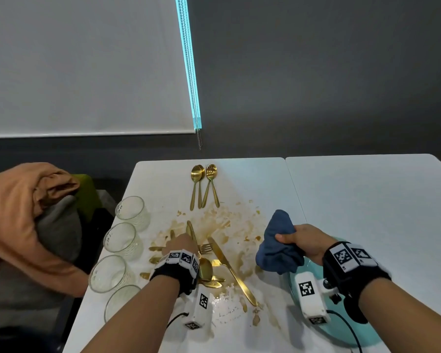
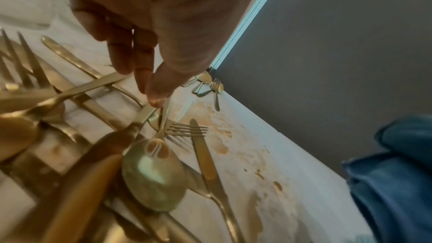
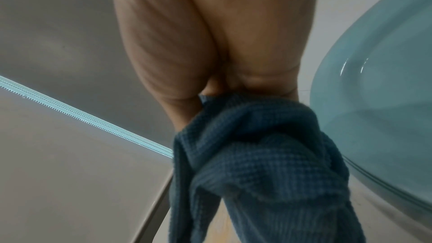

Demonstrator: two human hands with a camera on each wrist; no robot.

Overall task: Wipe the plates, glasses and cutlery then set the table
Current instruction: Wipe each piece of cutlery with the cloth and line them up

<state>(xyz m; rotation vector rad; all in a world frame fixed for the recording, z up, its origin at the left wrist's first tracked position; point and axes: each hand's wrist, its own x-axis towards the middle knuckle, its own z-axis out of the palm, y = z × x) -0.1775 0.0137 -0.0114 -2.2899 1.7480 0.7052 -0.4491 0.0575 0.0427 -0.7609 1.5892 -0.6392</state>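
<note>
My left hand (image 1: pixel 186 240) reaches into a heap of dirty gold cutlery on the stained white table (image 1: pixel 252 179). In the left wrist view, the thumb and fingers of my left hand (image 2: pixel 151 97) pinch the thin handle of a gold spoon (image 2: pixel 151 176), whose bowl (image 1: pixel 205 268) lies by my wrist. A fork (image 1: pixel 205 248) and a knife (image 1: pixel 232 271) lie just right of it. My right hand (image 1: pixel 290 238) grips a bunched blue cloth (image 1: pixel 278 245) above a teal plate (image 1: pixel 367 335). Wiped spoons and a fork (image 1: pixel 204 184) lie at the far edge.
Several clear glasses (image 1: pixel 131 211) stand in a row along the table's left edge. Brown smears and crumbs (image 1: pixel 227 225) cover the table's middle. An orange garment (image 1: pixel 18 205) lies over a chair at the left. A second white table (image 1: pixel 367 194) adjoins on the right.
</note>
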